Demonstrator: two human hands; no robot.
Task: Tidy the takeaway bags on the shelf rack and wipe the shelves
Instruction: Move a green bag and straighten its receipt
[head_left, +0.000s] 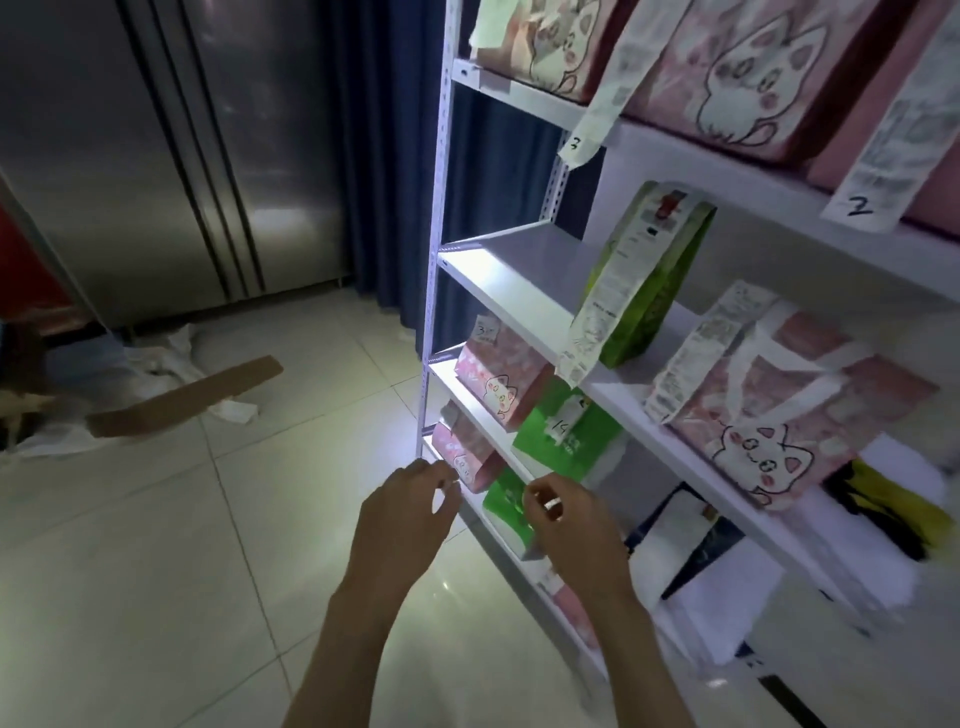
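In the head view, our left hand (410, 506) and right hand (563, 519) reach low toward the rack (434, 270), fingers loosely curled and holding nothing we can see. A pink bag (465, 460) sits at 1 o'clock of the left hand, a green bag (506, 506) just at 9 o'clock of the right. The bags stand packed on a narrow low shelf, so pulling one could tip its neighbour off the edge, and we judge the dangling receipts (597, 312) at 12 o'clock may snag.
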